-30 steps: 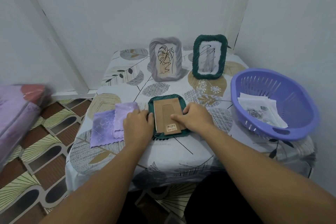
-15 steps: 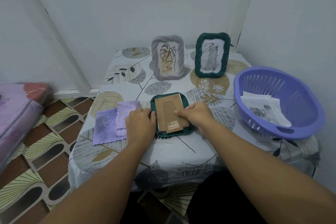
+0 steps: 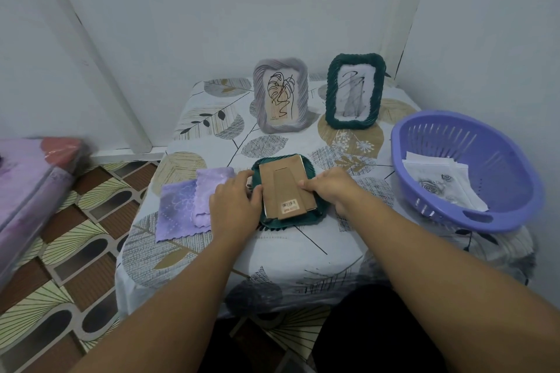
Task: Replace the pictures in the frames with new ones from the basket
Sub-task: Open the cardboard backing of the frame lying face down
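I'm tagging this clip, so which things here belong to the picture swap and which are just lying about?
Part of the job:
face-down green frame
cardboard backing
grey frame
standing green frame
purple basket
new pictures
left hand
right hand

Lying about:
purple cloths
wrapped bundle

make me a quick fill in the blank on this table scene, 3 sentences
1. The frame between both hands lies face ____.
2. The new pictures lie in the ____ basket.
3. ____ frames stand upright at the back of the table.

Missing words: down; purple; two
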Tool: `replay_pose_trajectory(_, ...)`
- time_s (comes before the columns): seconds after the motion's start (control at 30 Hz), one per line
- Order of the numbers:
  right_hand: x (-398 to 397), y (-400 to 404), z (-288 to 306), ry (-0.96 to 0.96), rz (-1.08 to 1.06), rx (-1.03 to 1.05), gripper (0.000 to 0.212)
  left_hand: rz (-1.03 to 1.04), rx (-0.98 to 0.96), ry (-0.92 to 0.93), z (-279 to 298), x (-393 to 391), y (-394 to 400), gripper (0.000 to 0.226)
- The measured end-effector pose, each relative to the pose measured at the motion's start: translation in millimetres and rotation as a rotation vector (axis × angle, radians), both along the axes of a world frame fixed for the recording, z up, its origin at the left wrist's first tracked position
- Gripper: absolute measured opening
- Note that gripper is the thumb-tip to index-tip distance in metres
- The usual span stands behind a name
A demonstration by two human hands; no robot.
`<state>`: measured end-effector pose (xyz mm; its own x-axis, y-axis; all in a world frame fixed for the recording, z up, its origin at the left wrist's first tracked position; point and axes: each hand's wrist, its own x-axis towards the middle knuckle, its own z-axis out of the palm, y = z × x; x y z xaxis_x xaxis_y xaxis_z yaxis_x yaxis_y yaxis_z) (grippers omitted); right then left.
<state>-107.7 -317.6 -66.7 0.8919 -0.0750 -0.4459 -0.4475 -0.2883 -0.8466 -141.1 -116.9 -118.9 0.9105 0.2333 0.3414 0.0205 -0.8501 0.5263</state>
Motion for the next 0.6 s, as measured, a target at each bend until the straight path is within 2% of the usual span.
replay_pose_trajectory(0.17,1,0,4,0.037,-0.014,0.054,0.030,-0.039,0.014,0.004,1,-2,4,0.017)
replay_pose_trajectory(0.37,3,1,-1,0.034,0.002,-0.003,0.026,-0.020,-0.005,0.011,3,-4,2,0.020)
replay_pose_trajectory(0.47,0,2,-5,-0.062,0.052,-0.197,0.022,-0.019,-0.024,0.011,4,-5,1,0.023)
replay_pose_trajectory(0.6,-12,5,-1,-0.238,0.127,-0.508,0.030,-0.021,-0.024,0.006,5,-5,1,0.025)
